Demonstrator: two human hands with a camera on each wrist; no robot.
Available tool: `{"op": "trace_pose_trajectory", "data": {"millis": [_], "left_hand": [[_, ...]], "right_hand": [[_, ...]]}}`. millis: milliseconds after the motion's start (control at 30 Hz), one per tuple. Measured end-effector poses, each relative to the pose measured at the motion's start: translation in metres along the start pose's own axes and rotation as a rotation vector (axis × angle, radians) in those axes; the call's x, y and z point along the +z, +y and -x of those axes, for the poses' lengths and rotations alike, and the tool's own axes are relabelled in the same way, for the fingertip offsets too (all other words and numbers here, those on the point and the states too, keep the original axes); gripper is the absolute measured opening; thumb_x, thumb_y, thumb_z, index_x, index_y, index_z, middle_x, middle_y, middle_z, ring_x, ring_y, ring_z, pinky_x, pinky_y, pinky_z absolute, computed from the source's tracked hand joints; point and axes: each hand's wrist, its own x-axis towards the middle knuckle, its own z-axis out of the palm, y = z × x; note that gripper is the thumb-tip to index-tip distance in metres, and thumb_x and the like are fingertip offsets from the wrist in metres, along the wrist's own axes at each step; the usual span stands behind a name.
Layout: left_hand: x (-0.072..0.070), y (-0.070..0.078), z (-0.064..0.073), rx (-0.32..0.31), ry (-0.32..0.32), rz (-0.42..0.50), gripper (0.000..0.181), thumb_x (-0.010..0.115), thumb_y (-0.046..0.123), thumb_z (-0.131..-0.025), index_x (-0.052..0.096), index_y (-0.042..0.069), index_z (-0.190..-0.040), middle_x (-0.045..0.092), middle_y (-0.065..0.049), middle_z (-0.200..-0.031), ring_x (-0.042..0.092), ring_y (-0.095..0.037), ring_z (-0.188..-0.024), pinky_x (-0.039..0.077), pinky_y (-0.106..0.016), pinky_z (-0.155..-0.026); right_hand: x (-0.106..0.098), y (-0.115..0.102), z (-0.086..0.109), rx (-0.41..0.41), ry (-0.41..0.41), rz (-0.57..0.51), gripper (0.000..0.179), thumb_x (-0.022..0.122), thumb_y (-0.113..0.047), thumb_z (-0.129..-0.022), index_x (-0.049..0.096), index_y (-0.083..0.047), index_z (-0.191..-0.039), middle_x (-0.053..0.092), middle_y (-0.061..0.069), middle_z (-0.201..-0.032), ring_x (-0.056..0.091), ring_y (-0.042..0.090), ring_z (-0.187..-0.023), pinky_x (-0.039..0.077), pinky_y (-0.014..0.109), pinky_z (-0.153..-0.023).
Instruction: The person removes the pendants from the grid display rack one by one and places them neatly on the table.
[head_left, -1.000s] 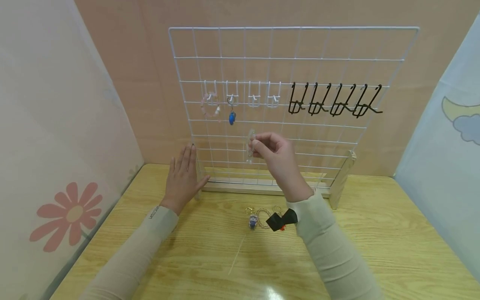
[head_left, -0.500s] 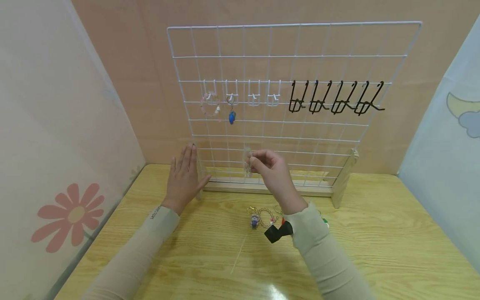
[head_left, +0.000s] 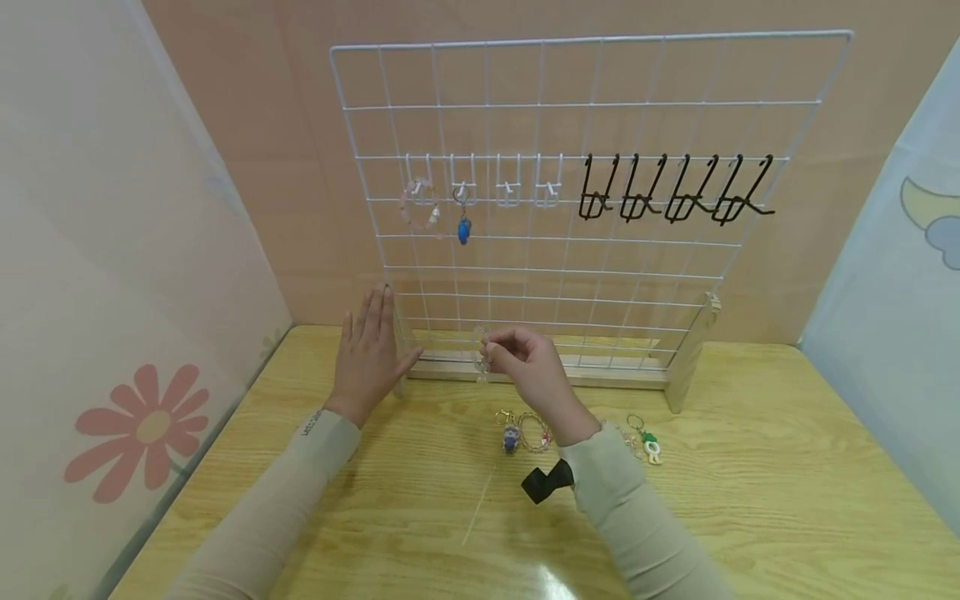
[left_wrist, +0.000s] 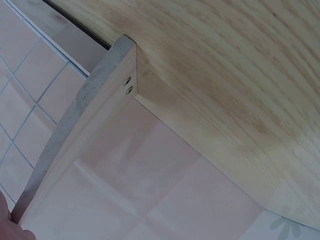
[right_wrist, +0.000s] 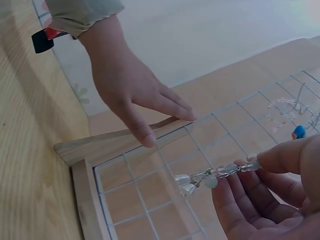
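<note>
**Fingertips [right_wrist: 272,159] of my right hand [head_left: 528,362] pinch a clear beaded strand [right_wrist: 227,170]**

I hold the strand by a run of beads between thumb and fingers, just in front of the lower part of a white wire grid [head_left: 540,41]. Pale flower-like charms [right_wrist: 185,184] jut free past my grip; how the rest runs behind my fingers I cannot tell. I judge it very light and limp, its smooth beads apt to roll or slip, and the charms the likeliest part to chip or snag on the wires. Best to take hold on the beads, softly but surely, clear of those charms.

My left hand [head_left: 365,358] grasps nothing: its fingers lie straight against the wooden upright [left_wrist: 97,95], to the left of the pinching ones. Below my right fingers, on the table [head_left: 375,500], lie a purple figure keychain [head_left: 511,437] and a beaded ring [head_left: 535,433]. Well above them, the white hooks [head_left: 508,192] carry a pink bracelet [head_left: 420,204] and a blue charm [head_left: 463,231].
</note>
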Motion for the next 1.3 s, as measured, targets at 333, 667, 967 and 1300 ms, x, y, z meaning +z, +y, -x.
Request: {"op": "trace_pose_trajectory", "data": {"millis": [333, 667, 967, 1300], "left_hand": [[-0.002, 0.001, 0.000, -0.010, -0.009, -0.010, 0.107, 0.064, 0.053, -0.096, -0.002, -0.002, -0.161, 0.004, -0.020, -0.169, -0.003, -0.028, -0.156, 0.013, -0.059, -0.122], [-0.002, 0.002, 0.000, -0.011, -0.009, -0.011, 0.108, 0.065, 0.052, -0.096, -0.004, -0.001, -0.161, -0.001, -0.018, -0.170, -0.004, -0.027, -0.156, 0.016, -0.060, -0.121], [0.000, 0.000, 0.002, -0.005, 0.005, 0.001, 0.107, 0.065, 0.051, -0.096, -0.003, -0.001, -0.161, -0.002, -0.016, -0.170, -0.004, -0.027, -0.156, 0.016, -0.060, -0.121], [0.001, -0.001, 0.001, -0.005, 0.006, 0.014, 0.108, 0.065, 0.051, -0.096, -0.005, 0.000, -0.161, -0.001, -0.017, -0.170, -0.001, -0.029, -0.157, 0.013, -0.060, -0.122]], "right_hand": [[0.012, 0.023, 0.002, 0.051, -0.094, 0.030, 0.020, 0.059, -0.007, -0.102, 0.065, 0.008, -0.114, 0.067, 0.018, -0.109, 0.067, 0.021, -0.090, 0.059, 0.038, -0.086], [0.023, 0.052, 0.004, 0.110, -0.258, 0.116, 0.020, 0.058, -0.008, -0.103, 0.066, 0.007, -0.113, 0.069, 0.015, -0.104, 0.069, 0.020, -0.087, 0.061, 0.037, -0.081], [0.031, 0.064, 0.006, 0.183, -0.309, 0.110, 0.018, 0.059, -0.006, -0.102, 0.067, 0.009, -0.109, 0.068, 0.019, -0.102, 0.068, 0.020, -0.082, 0.062, 0.039, -0.077], [0.031, 0.071, 0.008, 0.238, -0.300, 0.233, 0.017, 0.060, -0.007, -0.100, 0.068, 0.005, -0.108, 0.065, 0.010, -0.092, 0.067, 0.022, -0.075, 0.062, 0.039, -0.072]]}}
